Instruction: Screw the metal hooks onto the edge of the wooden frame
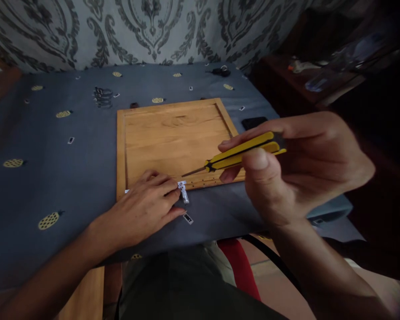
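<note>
A yellow and black screwdriver is gripped between the thumb and fingers of my right hand. Its thin shaft points left and down, with the tip just above a small metal hinge. That hinge sits at the near edge of a framed wooden panel, its arm sticking out past the edge. My left hand rests on the panel's near left part, fingers bent and closed on the hinge's left side. Small dark holes run along the near edge right of the hinge. My left fingertips are partly hidden.
The panel lies on a blue tablecloth with a pineapple print. A cluster of dark metal pieces lies at the back left, dark keys at the back right. A black flat object is right of the panel. Patterned fabric hangs behind.
</note>
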### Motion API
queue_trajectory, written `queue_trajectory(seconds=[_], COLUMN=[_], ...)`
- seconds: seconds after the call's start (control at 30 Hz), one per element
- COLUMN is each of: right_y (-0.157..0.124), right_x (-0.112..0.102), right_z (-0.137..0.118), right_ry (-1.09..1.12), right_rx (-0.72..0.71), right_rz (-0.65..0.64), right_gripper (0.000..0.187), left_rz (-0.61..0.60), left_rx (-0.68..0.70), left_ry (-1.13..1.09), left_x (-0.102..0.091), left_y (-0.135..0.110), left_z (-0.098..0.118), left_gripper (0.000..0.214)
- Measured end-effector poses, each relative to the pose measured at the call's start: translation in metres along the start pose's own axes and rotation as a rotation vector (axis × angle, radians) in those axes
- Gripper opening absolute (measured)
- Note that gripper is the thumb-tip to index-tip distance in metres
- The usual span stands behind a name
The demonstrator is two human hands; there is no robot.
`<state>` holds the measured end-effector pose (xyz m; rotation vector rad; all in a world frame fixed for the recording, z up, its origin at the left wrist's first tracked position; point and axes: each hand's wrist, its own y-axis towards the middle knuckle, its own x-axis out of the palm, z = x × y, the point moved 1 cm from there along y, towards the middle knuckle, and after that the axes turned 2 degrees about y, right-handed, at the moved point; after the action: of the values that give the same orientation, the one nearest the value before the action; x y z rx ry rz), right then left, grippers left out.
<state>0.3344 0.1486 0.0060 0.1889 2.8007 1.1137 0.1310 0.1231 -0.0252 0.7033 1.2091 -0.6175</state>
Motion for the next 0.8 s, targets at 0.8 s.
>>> queue_trajectory(seconds=[0.8], right_y=[-0.013], right_x=[0.001], right_z=[0.015], right_ry=[-0.019], right_rx=[0.062], right_rz=[-0.259], right_gripper=[0.017], left_rz=[0.003], left_rx=[-0.001], left_ry=[0.002], left_x=[0.001], left_y=[0.0], left_z=[0.001], left_gripper=[0.026])
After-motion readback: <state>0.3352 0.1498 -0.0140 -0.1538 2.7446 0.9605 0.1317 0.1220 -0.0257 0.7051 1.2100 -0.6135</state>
